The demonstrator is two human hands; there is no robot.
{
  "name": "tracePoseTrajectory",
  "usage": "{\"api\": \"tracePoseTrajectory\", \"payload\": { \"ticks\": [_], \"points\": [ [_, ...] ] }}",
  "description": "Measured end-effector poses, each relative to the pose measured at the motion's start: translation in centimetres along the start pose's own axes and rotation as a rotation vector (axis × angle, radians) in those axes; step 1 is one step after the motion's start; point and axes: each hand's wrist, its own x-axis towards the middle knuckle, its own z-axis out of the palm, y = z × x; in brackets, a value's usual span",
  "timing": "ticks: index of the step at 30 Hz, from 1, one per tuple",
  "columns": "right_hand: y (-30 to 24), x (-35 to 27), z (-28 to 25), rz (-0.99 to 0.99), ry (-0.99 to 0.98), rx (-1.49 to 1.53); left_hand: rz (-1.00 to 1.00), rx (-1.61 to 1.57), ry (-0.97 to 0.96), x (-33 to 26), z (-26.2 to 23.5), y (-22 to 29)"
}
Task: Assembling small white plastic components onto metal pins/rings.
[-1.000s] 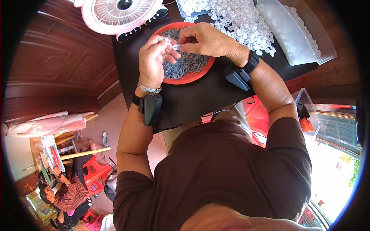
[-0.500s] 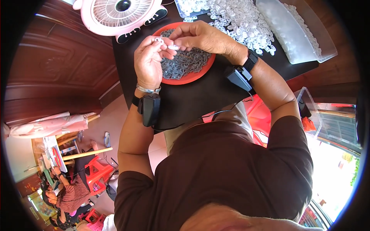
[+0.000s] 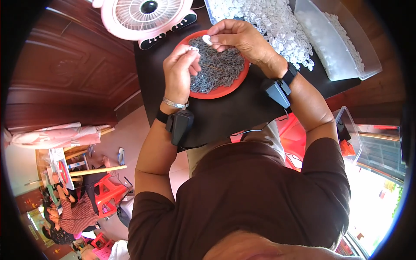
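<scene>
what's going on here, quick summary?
A person sits at a black table, both hands over a red plate heaped with small dark metal pieces. The right hand pinches a small white disc; the left hand pinches a tiny pale part beside it. More white discs lie piled behind, next to a clear tub and a pink fan.

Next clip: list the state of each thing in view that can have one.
left hand: pinching a small ring-like part
right hand: pinching a small white disc
red plate: heaped with dark grey parts
clear bin: open, part-filled with white pieces
pink fan: cannot tell if running
</scene>
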Motion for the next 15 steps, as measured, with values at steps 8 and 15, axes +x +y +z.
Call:
{"api": "tracePoseTrajectory", "payload": {
  "ticks": [8,15],
  "points": [
    [-0.08,-0.04,0.64,-0.036,0.0,-0.033,-0.034,0.09,-0.025,-0.24,0.43,-0.12],
    [-0.04,-0.25,0.71,-0.066,-0.028,-0.158,-0.017,0.108,-0.028,-0.34,0.66,-0.18]
  ]
}}
